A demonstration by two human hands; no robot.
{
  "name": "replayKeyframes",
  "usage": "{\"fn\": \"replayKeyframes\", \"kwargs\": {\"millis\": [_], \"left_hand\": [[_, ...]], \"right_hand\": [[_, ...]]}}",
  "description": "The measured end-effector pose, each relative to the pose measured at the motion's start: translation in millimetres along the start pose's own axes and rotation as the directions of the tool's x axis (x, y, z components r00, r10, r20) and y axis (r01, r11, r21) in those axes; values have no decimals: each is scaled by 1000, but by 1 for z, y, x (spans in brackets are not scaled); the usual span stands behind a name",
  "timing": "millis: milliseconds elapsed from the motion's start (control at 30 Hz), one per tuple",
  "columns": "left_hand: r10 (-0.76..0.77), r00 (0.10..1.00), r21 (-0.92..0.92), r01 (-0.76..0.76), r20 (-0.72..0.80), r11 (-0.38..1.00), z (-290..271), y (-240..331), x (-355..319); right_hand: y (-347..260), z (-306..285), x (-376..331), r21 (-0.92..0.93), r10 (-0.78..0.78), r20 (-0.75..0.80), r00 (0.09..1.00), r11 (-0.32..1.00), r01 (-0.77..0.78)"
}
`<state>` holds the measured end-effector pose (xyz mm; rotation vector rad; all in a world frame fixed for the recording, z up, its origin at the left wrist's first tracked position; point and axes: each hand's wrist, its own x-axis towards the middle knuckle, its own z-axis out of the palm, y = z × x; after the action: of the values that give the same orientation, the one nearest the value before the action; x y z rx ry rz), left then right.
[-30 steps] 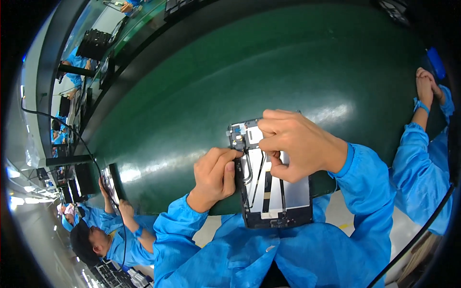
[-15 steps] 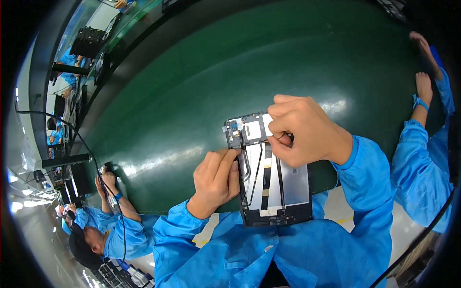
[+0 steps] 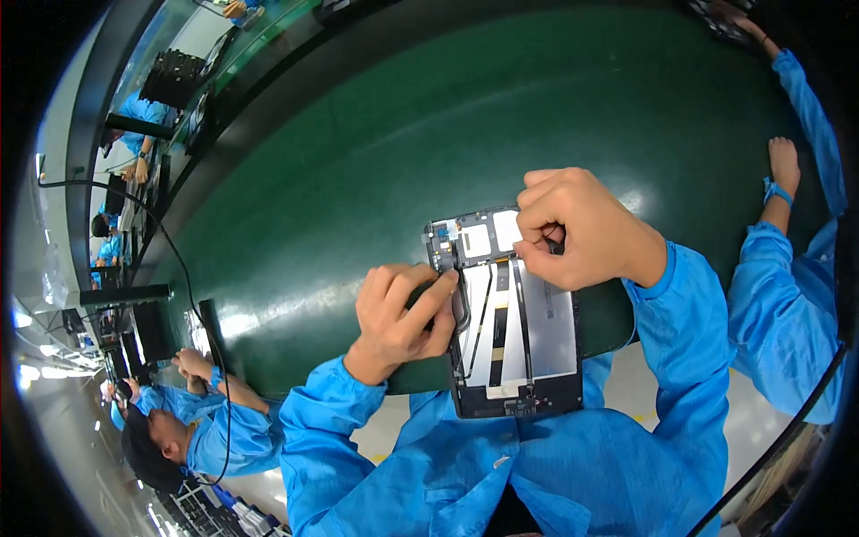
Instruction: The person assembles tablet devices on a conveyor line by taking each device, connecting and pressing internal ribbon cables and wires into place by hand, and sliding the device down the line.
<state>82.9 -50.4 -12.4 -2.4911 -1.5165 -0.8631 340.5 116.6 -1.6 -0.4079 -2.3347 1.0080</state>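
Note:
An opened tablet [image 3: 548, 336] lies at the near edge of the bench, its inside facing up. Silver plates, black ribbon cables [image 3: 523, 327] and a circuit board [image 3: 474, 240] across its far end are visible. My left hand [image 3: 394, 313] is curled at the tablet's left side, finger and thumb pressed against that edge by the board. Over the upper right corner is my right hand [image 3: 586, 228], thumb and fingers pinched together beside the board's white label. Whatever lies between those fingertips is hidden.
A green bench top [image 3: 358, 179] stretches away in front of me. At the right, a co-worker's arm [image 3: 783, 174] rests by the bench edge, with another arm reaching to a dark device [image 3: 720, 22] beyond. A co-worker in a black cap [image 3: 152, 447] works at the left, near a hanging cable [image 3: 192, 277].
My left hand has shifted slightly at the tablet's edge, its fingers spreading a little. My right hand has moved slightly right and up, still pinched. The far-right co-worker's arm has reached farther away.

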Motion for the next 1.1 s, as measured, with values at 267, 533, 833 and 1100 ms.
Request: {"fn": "replayKeyframes", "kwargs": {"millis": [267, 533, 833, 1100], "left_hand": [[228, 960, -161, -202, 162, 966, 2, -29, 24], [230, 941, -349, -135, 248, 927, 3, -19, 33], [312, 918, -395, -199, 246, 897, 5, -7, 30], [109, 994, -317, -109, -20, 942, 13, -1, 27]], "right_hand": [[3, -7, -2, -16, 90, 55, 994, 996, -89], [11, -23, -4, 4, 193, 143, 971, 981, -195], [-1, -42, -4, 18, 314, 318, 895, 941, -337], [1, -56, -12, -53, 301, 454, 839, 949, -311]]}}
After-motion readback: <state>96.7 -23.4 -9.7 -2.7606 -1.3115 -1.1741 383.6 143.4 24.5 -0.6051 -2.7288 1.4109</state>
